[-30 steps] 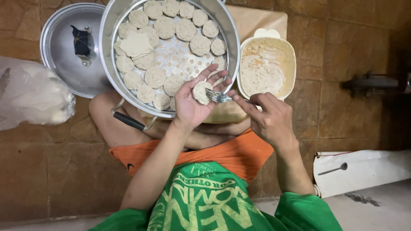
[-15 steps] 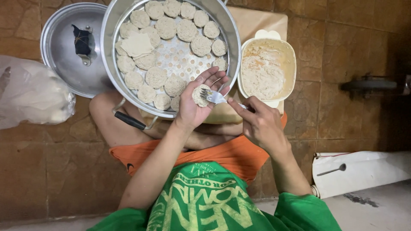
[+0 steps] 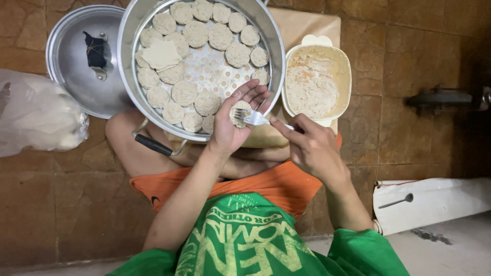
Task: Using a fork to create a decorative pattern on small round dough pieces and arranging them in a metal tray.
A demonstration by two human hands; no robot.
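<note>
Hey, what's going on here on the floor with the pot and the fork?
A person sits on the tiled floor. Their left hand cups a small round dumpling, while the right hand presses a metal fork onto its filling. Finished dumplings line the round perforated metal steamer pot. A cream plastic tub of filling sits beside it; the metal lid lies on the other side.

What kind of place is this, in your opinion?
Probably a home floor used for cooking: the person sits on brown floor tiles, with a metal steamer tray of dumplings, its lid and a tub of filling set in front. The left hand cups a dumpling; the right hand holds a fork.
</note>
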